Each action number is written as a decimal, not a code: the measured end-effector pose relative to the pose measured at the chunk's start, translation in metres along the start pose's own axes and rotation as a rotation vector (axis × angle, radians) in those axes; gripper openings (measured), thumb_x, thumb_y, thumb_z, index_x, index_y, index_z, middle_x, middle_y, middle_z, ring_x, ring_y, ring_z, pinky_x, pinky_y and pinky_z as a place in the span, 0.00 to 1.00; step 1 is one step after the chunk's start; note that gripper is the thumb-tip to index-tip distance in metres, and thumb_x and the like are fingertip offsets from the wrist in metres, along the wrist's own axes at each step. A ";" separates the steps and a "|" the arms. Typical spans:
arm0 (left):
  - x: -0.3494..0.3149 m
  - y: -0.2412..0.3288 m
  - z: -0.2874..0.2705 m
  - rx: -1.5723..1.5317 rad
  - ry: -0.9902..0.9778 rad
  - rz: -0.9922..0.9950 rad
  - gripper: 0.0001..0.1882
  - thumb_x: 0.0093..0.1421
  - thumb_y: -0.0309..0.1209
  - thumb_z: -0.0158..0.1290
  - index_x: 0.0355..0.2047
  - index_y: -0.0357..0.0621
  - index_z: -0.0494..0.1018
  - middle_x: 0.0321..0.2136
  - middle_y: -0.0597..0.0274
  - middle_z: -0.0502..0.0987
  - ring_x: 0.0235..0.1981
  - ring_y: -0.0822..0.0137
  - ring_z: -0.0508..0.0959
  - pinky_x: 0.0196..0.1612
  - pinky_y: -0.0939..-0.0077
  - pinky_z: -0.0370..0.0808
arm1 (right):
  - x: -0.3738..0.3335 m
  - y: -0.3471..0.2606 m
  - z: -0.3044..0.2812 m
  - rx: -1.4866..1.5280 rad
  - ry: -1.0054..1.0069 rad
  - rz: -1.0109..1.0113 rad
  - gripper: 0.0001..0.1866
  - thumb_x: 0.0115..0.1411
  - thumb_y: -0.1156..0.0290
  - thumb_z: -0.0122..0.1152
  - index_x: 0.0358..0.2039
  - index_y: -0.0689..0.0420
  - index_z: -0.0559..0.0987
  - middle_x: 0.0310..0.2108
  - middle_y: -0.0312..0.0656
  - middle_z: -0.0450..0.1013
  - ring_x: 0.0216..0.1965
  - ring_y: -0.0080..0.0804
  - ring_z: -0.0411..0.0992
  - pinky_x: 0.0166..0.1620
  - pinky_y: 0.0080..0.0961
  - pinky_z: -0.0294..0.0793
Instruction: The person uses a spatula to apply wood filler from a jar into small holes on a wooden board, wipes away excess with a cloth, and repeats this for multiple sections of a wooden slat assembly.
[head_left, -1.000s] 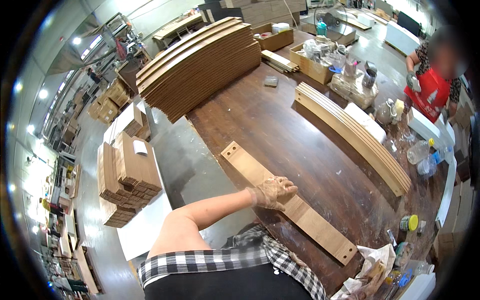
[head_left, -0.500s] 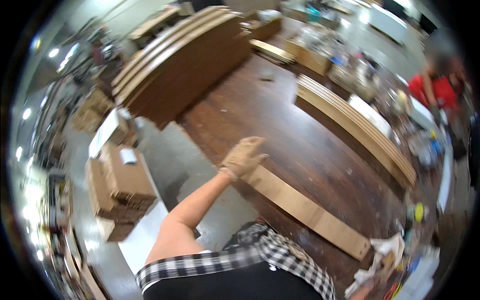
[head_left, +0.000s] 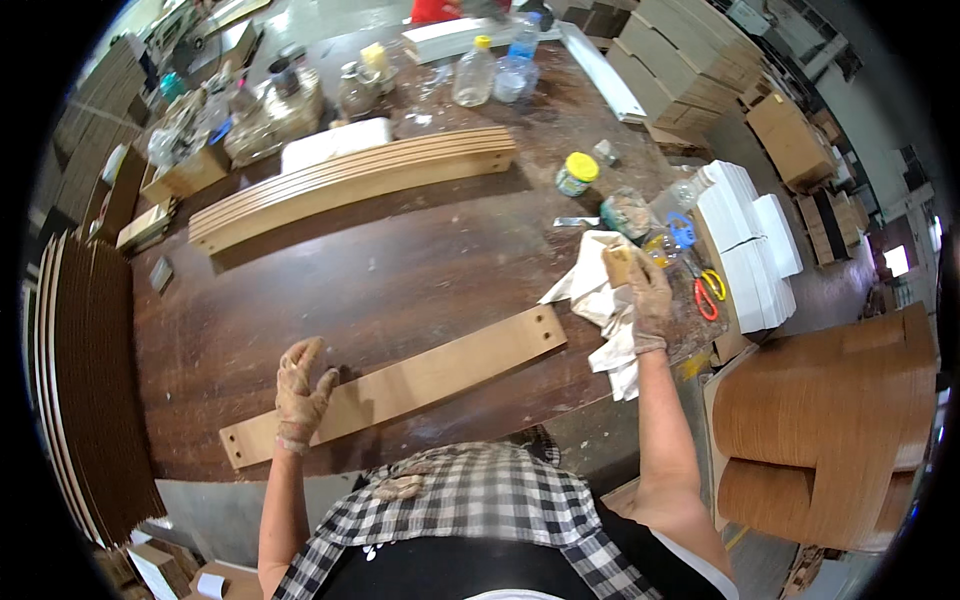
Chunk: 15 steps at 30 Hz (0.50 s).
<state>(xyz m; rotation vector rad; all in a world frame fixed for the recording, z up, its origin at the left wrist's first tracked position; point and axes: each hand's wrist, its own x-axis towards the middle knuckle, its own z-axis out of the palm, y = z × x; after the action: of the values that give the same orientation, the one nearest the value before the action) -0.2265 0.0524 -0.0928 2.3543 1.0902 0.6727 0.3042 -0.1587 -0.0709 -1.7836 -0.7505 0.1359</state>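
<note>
A long wooden slat (head_left: 440,378) with holes at both ends lies slantwise on the dark table in front of me. My left hand (head_left: 303,393), in a tan glove, is over the slat near its left end, fingers apart and holding nothing. Whether its fingers touch the wood I cannot tell. At the right, my gloved right hand (head_left: 652,298) is closed on a crumpled white cloth (head_left: 592,283), which hangs over the table's front edge. A tan piece (head_left: 618,266) shows at the fingers; I cannot make out what it is.
Stacked slats (head_left: 350,185) lie across the table's far side. A yellow-lidded jar (head_left: 577,174), clear bottles (head_left: 474,72) and red-and-yellow-handled scissors (head_left: 708,293) are around the right end. Tall stacked panels (head_left: 95,390) stand left; curved wooden panels (head_left: 820,420) stand right.
My view has swung to the right, bringing the right hand and cloth fully into sight. The left hand remains over the slat's left end. The cloth was at the picture's lower right before.
</note>
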 end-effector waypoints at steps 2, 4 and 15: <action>0.008 0.023 0.015 0.000 -0.052 0.045 0.30 0.51 0.26 0.65 0.56 0.45 0.72 0.54 0.51 0.72 0.56 0.48 0.70 0.60 0.58 0.67 | 0.011 -0.006 -0.002 -0.044 -0.021 -0.111 0.18 0.66 0.65 0.61 0.53 0.60 0.79 0.51 0.44 0.76 0.54 0.32 0.72 0.59 0.28 0.68; 0.024 0.049 0.034 -0.007 -0.135 0.022 0.30 0.52 0.27 0.65 0.56 0.45 0.72 0.54 0.52 0.73 0.56 0.48 0.70 0.60 0.57 0.67 | 0.031 -0.015 -0.010 -0.172 -0.006 -0.268 0.19 0.65 0.67 0.61 0.53 0.61 0.78 0.50 0.47 0.76 0.52 0.37 0.73 0.57 0.31 0.69; 0.125 0.193 0.114 0.050 -0.394 0.209 0.30 0.54 0.29 0.65 0.57 0.46 0.70 0.55 0.53 0.72 0.59 0.49 0.69 0.61 0.55 0.67 | 0.142 -0.021 0.008 -0.775 -0.101 -0.199 0.24 0.62 0.65 0.58 0.57 0.59 0.73 0.50 0.56 0.72 0.49 0.57 0.72 0.51 0.46 0.71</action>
<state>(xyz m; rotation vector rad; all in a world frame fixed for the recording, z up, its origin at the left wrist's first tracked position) 0.0214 0.0164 -0.0389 2.5217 0.7037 0.2309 0.4035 -0.0708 -0.0161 -2.4210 -1.1497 -0.2335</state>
